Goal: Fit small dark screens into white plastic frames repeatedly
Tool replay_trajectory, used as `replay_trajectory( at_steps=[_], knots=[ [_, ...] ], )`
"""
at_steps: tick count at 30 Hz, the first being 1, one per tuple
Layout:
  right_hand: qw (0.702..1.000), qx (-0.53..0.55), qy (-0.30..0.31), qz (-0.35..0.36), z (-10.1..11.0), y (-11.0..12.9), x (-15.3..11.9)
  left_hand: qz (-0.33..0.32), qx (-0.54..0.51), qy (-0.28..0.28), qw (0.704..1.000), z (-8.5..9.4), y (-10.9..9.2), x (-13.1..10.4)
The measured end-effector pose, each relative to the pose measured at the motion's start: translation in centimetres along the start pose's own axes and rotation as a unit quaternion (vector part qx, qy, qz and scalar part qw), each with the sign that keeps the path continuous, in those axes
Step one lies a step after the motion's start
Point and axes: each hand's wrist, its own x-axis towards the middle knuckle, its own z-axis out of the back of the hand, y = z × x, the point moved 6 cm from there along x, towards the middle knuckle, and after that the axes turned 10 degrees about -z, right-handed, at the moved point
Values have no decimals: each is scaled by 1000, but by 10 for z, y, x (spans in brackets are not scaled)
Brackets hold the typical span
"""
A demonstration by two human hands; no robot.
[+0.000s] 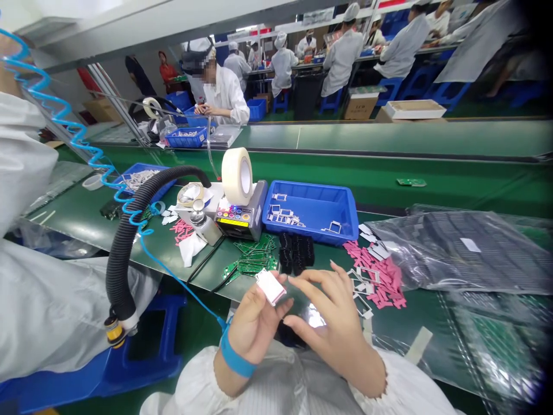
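Between the thumb and fingers of my left hand (pixel 254 314) is a small white rectangular part (pixel 271 286) with a pinkish edge. A blue wrist strap (pixel 236 356) circles that wrist. My right hand (pixel 330 305) is beside it, fingers apart, fingertips close to the part but holding nothing I can see. Just beyond the hands lie a pile of green circuit boards (pixel 254 257) and several black pieces (pixel 296 252). To the right of my right hand, pink pieces (pixel 386 279) are heaped, with small white frames (pixel 365 282) beside and on them.
A blue bin (pixel 311 230) holds more white frames. A tape roll (pixel 237 176) stands on a boxy device (pixel 241 222). A black hose (pixel 129 230) and coiled blue cord (pixel 78 132) cross the left side. Plastic-wrapped sheets (pixel 470 248) lie right. A co-worker's sleeve (pixel 26 155) is close left.
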Motion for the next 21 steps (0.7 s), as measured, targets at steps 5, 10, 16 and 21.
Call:
replay_trajectory(
  at_steps=[5,10,16,21],
  knots=[
    [999,21,-13,-37,-3,0,3,-49,120,58,990,-2,-2,1],
    [997,5,75,-7,-3,0,7,-238,476,166,830,-5,-47,0],
    [978,-10,207,8,-22,7,0,-152,499,251,815,-12,-67,-14],
    [936,98,333,-56,-67,16,-3,-79,402,145,900,27,-72,-30]
  ],
)
